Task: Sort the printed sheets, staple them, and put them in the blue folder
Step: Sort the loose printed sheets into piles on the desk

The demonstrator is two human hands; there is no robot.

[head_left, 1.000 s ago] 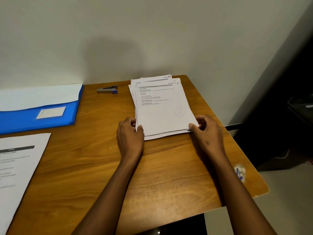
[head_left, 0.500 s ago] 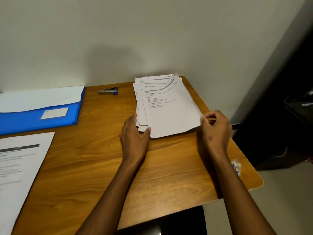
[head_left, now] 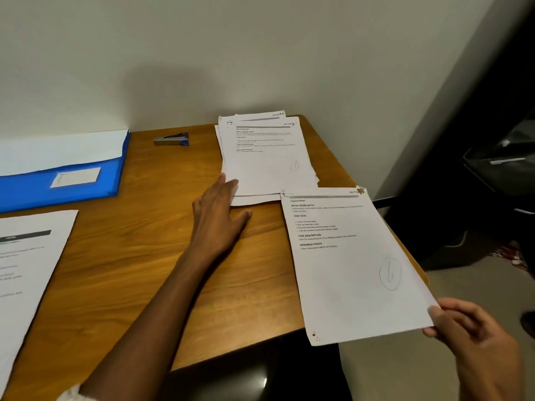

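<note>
Our right hand (head_left: 469, 331) pinches one printed sheet (head_left: 356, 264) by its near corner, held over the table's (head_left: 139, 279) right edge. Our left hand (head_left: 220, 215), fingers spread, steadies the stack (head_left: 266, 160). Held so lightly, the sheet could slip floorward.

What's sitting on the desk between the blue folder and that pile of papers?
In the head view, a small stapler lies between the blue folder and the pile of papers, on bare wood near the wall.

Single head-worn view, close above the wooden desk (head_left: 139, 273), angled forward and down toward the wall (head_left: 260, 53)
</note>
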